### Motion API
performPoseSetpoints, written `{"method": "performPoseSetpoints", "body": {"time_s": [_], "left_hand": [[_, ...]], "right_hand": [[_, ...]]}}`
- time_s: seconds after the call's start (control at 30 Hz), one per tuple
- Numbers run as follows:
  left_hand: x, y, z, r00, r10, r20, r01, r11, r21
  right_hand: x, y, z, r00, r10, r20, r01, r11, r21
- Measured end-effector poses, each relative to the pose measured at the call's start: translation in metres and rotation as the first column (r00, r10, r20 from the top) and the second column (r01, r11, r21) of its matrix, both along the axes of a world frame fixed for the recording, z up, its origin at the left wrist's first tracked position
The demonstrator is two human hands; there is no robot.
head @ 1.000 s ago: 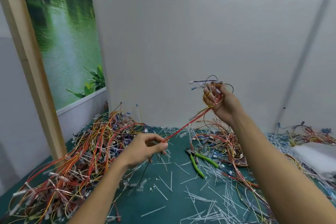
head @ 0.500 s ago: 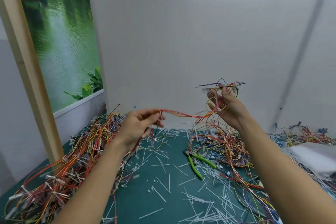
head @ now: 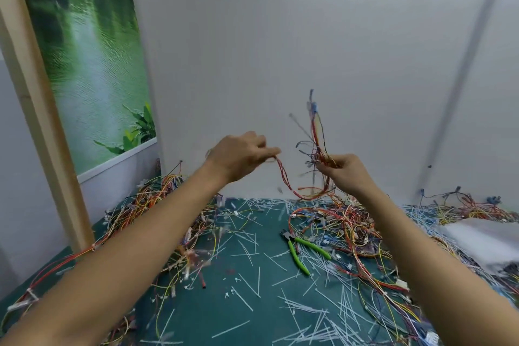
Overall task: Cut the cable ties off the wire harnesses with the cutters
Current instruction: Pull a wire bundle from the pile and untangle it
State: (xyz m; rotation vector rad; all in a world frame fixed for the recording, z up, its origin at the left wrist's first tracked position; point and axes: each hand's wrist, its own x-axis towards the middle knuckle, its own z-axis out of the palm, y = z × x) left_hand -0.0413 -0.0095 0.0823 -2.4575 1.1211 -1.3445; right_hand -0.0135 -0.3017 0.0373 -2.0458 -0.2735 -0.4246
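Observation:
Both hands are raised above the table with one wire harness (head: pixel 292 189) between them. My left hand (head: pixel 241 156) pinches its red end, and the wires sag in a loop down to my right hand (head: pixel 344 173). That hand grips the other part, whose loose ends stick up blurred against the wall. The green-handled cutters (head: pixel 302 250) lie untouched on the green table (head: pixel 241 300), below and between my hands. Cut white cable ties (head: pixel 306 310) are scattered over the mat.
A big tangle of red, orange and yellow harnesses (head: pixel 157 213) lies at the left, another pile (head: pixel 348 222) at the right. A white cloth or bag (head: pixel 483 244) sits at the far right. A white wall and a wooden post (head: pixel 42 109) close in the back and left.
My left hand rose from near the table to chest height and moved right, close to my right hand. The harness went from taut to a slack loop, its free ends now upright.

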Motion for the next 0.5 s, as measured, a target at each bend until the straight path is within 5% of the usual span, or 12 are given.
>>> {"method": "performPoseSetpoints", "body": {"time_s": [0.03, 0.1, 0.2, 0.33, 0.37, 0.43, 0.5], "left_hand": [[0.005, 0.005, -0.002, 0.996, -0.026, 0.091, 0.008, 0.982, 0.19], [0.015, 0.02, -0.004, 0.985, -0.005, 0.171, -0.05, 0.948, 0.313], [0.023, 0.046, -0.006, 0.97, 0.22, 0.108, -0.221, 0.975, 0.002], [0.033, 0.052, -0.023, 0.754, 0.566, -0.333, -0.641, 0.745, -0.185], [0.032, 0.049, -0.026, 0.71, 0.497, -0.5, -0.666, 0.704, -0.246], [0.028, 0.04, -0.028, 0.644, 0.098, -0.759, -0.633, 0.625, -0.456], [0.02, 0.027, -0.023, 0.544, -0.289, -0.788, -0.614, 0.503, -0.609]], "right_hand": [[0.001, -0.003, -0.001, 0.999, -0.044, 0.006, 0.044, 0.999, 0.002], [0.0, -0.012, -0.003, 0.993, -0.116, 0.01, 0.113, 0.983, 0.143], [-0.002, -0.027, -0.005, 0.98, -0.194, -0.046, 0.199, 0.923, 0.331], [-0.001, -0.025, -0.008, 0.986, -0.038, -0.162, 0.115, 0.86, 0.498], [-0.001, -0.023, -0.007, 0.984, 0.001, -0.179, 0.099, 0.831, 0.548], [-0.001, -0.019, -0.004, 0.977, 0.08, -0.199, 0.063, 0.78, 0.623], [-0.002, -0.011, -0.002, 0.969, 0.169, -0.18, -0.007, 0.747, 0.665]]}}
